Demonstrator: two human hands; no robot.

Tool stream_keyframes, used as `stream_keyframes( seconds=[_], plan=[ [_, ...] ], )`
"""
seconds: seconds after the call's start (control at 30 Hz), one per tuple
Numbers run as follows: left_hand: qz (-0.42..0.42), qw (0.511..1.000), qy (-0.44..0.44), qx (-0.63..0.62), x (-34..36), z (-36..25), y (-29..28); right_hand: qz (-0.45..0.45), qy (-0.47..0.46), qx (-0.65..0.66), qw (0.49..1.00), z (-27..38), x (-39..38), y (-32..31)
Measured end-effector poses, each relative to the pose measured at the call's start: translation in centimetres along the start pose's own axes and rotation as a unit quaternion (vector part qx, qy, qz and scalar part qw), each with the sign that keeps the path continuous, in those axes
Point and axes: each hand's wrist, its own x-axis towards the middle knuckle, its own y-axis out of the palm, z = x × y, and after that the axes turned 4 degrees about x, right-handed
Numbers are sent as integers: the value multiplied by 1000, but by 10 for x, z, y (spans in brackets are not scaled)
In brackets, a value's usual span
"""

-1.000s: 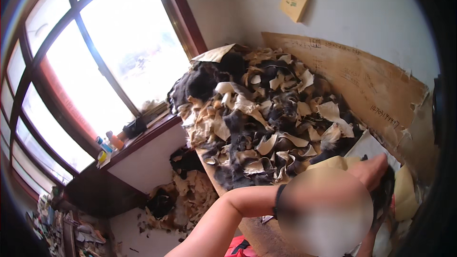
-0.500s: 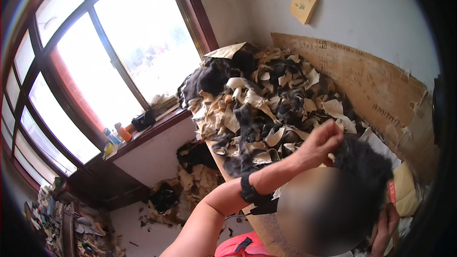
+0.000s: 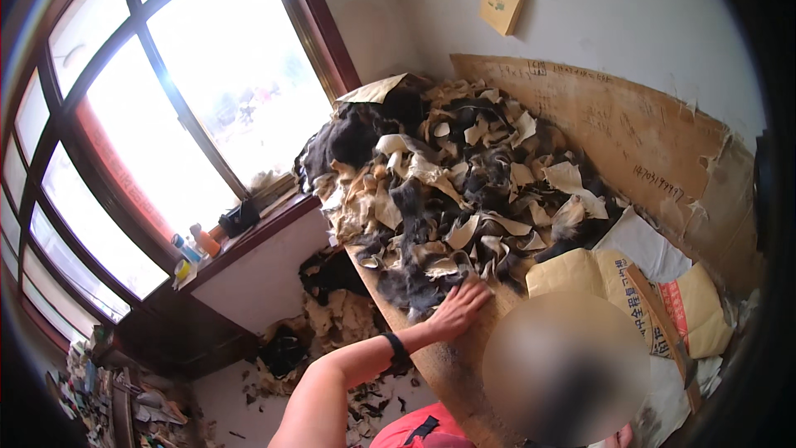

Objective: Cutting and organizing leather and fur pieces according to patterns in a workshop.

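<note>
My left hand (image 3: 464,309), with a dark band on its wrist, rests at the near edge of the fur pile, beside a dark grey fur scrap (image 3: 412,289). Its fingers are stretched out over the wooden tabletop (image 3: 448,357). Scraps of fur and pale hide (image 3: 489,174) are heaped on the far part of the table. A round blurred patch covers the table's near right part and what lies under it. I cannot make out my right hand; only a small pinkish bit shows below the blur.
Folded yellow woven sacking (image 3: 572,274) and a wooden strip (image 3: 659,311) lie at the right. Worn cardboard (image 3: 613,116) lines the wall. Bottles (image 3: 203,241) stand on the windowsill at left. More hide scraps (image 3: 336,319) lie on the floor, near a littered heap (image 3: 124,398).
My left hand has moved left and down to the pile's near edge. The dark fur piece at the right is out of sight, uncovering the sacking and wooden strip. My right hand has left view.
</note>
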Motion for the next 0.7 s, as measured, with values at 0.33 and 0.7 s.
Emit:
stream_keyframes(
  seconds=[0.33,0.7],
  plan=[
    [165,918,115,-343,-3,-231,-64,69,-39,75,994,81,-31,44],
    [216,725,-27,-653,-7,-160,-32,181,-180,248,934,49,-71,77]
  ],
)
